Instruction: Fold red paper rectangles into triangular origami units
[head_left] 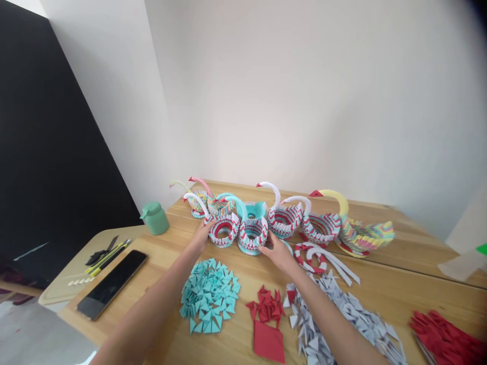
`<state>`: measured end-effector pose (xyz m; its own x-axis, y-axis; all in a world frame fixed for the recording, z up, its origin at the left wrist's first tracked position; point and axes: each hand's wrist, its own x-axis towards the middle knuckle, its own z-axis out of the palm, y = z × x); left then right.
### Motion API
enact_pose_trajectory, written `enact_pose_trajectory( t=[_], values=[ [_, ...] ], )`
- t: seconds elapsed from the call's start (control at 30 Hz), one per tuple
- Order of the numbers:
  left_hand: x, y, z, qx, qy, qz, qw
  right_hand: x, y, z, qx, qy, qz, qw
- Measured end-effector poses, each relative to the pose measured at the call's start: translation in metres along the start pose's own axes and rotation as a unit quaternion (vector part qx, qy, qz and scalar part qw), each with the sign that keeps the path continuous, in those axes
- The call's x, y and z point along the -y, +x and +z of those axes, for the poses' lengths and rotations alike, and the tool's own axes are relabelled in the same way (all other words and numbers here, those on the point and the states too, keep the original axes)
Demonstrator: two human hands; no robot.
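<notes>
I see my left hand (200,234), fingers loosely spread, touching the red-and-white paper swan (222,228), while my right hand (279,252), fingers also apart, rests against the teal-and-red paper swan (252,234) between both hands. Nearer me lie teal paper pieces (210,296), red pieces (267,305) and white pieces (335,314).

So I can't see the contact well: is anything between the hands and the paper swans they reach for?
Nothing visible. The left hand touches the red-white swan; the right hand touches the teal swan.
</notes>
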<state>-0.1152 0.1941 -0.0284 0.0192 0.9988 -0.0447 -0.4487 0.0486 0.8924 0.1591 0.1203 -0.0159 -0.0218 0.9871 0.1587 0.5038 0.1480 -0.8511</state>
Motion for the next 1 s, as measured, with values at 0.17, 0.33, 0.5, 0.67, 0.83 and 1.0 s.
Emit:
enact_pose_trajectory(
  t=[0.17,0.33,0.5,0.67,0.83,1.0],
  values=[
    [-0.001,0.000,0.001,-0.012,0.030,0.011,0.999,0.009,-0.002,-0.004,0.004,-0.029,0.006,1.000],
    [0.002,0.003,0.004,-0.013,0.049,0.021,0.998,0.011,-0.001,-0.004,0.002,-0.050,0.016,0.999],
    [0.005,0.005,0.006,-0.007,0.058,0.029,0.998,0.011,0.000,-0.004,0.010,-0.056,0.008,0.998],
    [0.006,0.005,0.007,0.001,0.063,0.034,0.997,0.011,0.000,-0.004,0.014,-0.060,0.009,0.998],
    [0.003,0.004,0.007,0.009,0.058,0.030,0.998,0.013,0.001,-0.005,0.021,-0.052,-0.004,0.998],
    [-0.002,0.001,0.006,0.021,0.045,0.014,0.999,0.020,-0.001,-0.011,0.012,-0.047,0.009,0.999]
  ],
)
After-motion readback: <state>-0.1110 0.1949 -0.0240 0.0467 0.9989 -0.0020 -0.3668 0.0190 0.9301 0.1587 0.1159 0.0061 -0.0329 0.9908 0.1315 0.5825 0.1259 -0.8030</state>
